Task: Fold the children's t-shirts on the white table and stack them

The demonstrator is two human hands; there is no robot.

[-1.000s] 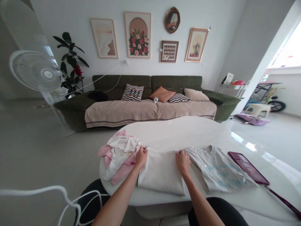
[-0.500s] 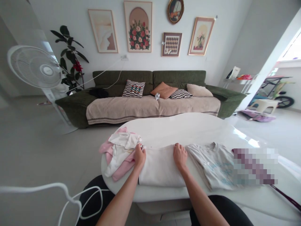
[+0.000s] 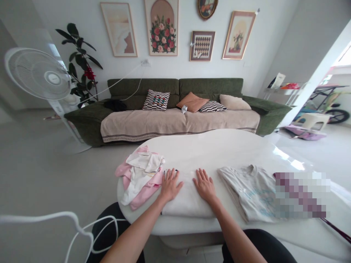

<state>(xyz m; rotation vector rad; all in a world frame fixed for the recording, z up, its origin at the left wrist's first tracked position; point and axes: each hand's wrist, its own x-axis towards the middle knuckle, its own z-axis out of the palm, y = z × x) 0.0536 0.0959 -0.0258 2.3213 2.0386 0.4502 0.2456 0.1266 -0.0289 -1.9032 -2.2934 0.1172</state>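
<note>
A folded white garment (image 3: pixel 186 199) lies on the white oval table (image 3: pixel 219 149) right in front of me. My left hand (image 3: pixel 170 184) rests flat on its left part, fingers spread. My right hand (image 3: pixel 204 185) lies flat on its right part, fingers apart too. Neither hand grips anything. A crumpled heap of pink and white clothes (image 3: pixel 139 173) sits just left of my left hand. A folded grey T-shirt with pale blue print (image 3: pixel 251 191) lies to the right of my right hand.
A blurred dark red flat object (image 3: pixel 301 195) lies at the table's right. Beyond the table stands a green sofa (image 3: pixel 178 106) with cushions. A white standing fan (image 3: pixel 41 76) and a plant (image 3: pixel 80 69) are at the left. White cable (image 3: pixel 82 233) hangs near my knees.
Both hands let go of the white garment's far edge, opened out and now press flat on it, closer together. The camera has tilted down a little.
</note>
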